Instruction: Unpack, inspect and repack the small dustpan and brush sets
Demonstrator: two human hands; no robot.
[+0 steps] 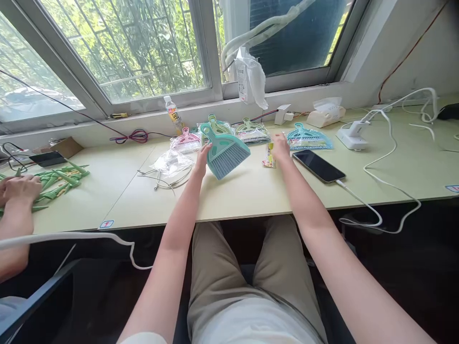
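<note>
Left hand [201,160] gripping ribbed teal plastic brush [224,150], right hand [280,146] touching crinkly packet [268,156]

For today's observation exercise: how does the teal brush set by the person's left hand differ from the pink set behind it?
The teal brush set is unwrapped, while the pink set lies in a clear bag. The teal one is tilted up against the left hand; the pink one lies flat, untouched. They differ in colour. Both are small brush-and-dustpan sets on the same table.
</note>
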